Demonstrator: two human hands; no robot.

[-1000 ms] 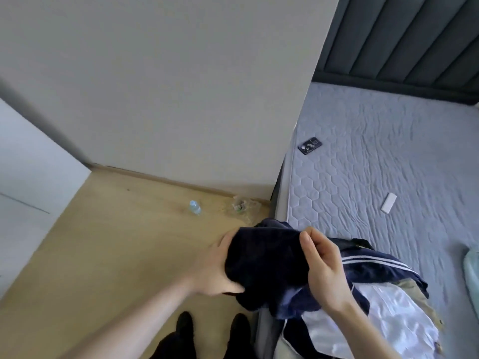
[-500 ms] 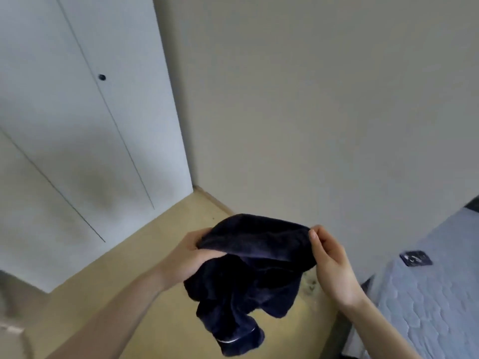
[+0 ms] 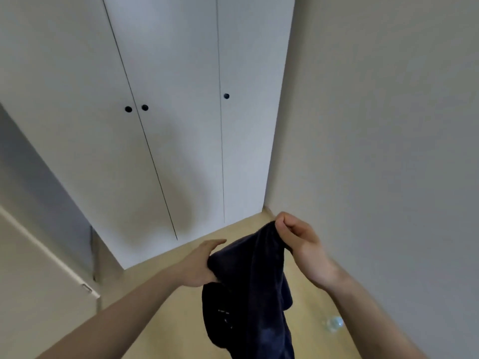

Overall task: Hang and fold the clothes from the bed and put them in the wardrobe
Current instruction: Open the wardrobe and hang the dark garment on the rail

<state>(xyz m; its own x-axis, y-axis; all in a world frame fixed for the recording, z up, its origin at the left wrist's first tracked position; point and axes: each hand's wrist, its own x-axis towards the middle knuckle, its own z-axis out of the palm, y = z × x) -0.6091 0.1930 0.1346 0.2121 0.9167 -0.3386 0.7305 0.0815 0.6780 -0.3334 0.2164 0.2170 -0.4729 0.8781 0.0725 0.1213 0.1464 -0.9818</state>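
we see a dark navy, soft-looking cloth garment (image 3: 248,288) held up in front of us, between both of our bare hands and above the light wooden floor (image 3: 166,288). our left hand (image 3: 201,263) grips the garment's upper left edge, the thumb lying along the top and the fingers tucked behind the fabric, where we cannot see them. our right hand (image 3: 298,242) is higher and a little farther forward, its fingers curled tight and pinching the upper right corner of the cloth. the fabric sags between the two grips and the rest hangs down in loose folds to the bottom edge of the view; a few small pale marks show on its lower part, too blurred to read.

straight ahead stands a tall white wardrobe (image 3: 181,125) with its flat doors shut, thin dark seams running between them and three small round black knobs (image 3: 226,96) at mid height. a plain beige wall (image 3: 388,125) runs along the right and meets the wardrobe at the corner just beyond our right hand. on the floor near that wall, below our right forearm, lies a small clear plastic bottle (image 3: 334,323), blurred. at the left edge we see part of a pale panel (image 3: 33,281) with a light trim strip.
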